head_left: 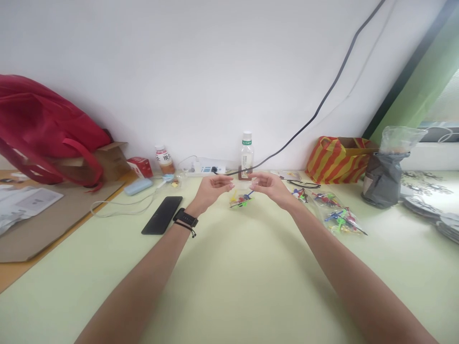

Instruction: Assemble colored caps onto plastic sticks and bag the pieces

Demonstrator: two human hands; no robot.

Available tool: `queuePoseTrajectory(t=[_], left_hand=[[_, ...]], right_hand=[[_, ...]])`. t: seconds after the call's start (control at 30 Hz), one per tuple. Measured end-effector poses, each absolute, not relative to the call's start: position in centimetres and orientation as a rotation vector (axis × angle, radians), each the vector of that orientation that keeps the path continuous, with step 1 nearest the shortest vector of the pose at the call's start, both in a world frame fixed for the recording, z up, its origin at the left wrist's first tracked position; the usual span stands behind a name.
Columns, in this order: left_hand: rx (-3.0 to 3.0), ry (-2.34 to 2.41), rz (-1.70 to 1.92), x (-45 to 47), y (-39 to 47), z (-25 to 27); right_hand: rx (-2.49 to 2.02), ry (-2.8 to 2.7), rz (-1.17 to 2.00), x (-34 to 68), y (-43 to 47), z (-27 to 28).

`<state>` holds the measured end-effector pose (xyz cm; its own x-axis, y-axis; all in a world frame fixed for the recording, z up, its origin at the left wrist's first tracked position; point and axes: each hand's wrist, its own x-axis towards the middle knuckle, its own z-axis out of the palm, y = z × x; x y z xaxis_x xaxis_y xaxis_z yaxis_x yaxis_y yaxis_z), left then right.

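A small clear plastic bag (241, 198) with colourful plastic pieces inside, yellow, blue, green and red, hangs between my two hands just above the pale green table (247, 277). My left hand (211, 192), with a black watch on its wrist, is closed in a pinch at the bag's upper left. On the other side, my right hand (272, 190) pinches the upper right of the bag, thumb and fingers close together. The bag's see-through top edge is hard to make out. More clear bags of similar pieces (342, 217) lie right of my right forearm.
A black phone (162, 215) and a cable lie left. Behind stand a tea bottle (246, 157), a second bottle (165, 160) and a power strip (208, 170). A striped bag (337, 160), a grey bag (383, 181) and a red backpack (46, 124) flank the table.
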<state>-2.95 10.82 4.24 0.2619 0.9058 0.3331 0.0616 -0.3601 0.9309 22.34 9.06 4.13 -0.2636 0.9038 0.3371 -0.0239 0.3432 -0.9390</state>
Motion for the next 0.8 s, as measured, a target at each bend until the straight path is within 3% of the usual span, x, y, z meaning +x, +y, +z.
queuePoseTrajectory(t=[0.27, 0.8], left_hand=[[1.733, 0.889, 1.178, -3.3, 11.2, 4.5], [1.572, 0.786, 1.179, -3.8, 11.1, 4.3]], right_hand=[[-0.831, -1.536, 1.033, 21.8, 9.4, 3.7], [-0.839, -1.355, 1.192, 22.5, 10.0, 2.6]])
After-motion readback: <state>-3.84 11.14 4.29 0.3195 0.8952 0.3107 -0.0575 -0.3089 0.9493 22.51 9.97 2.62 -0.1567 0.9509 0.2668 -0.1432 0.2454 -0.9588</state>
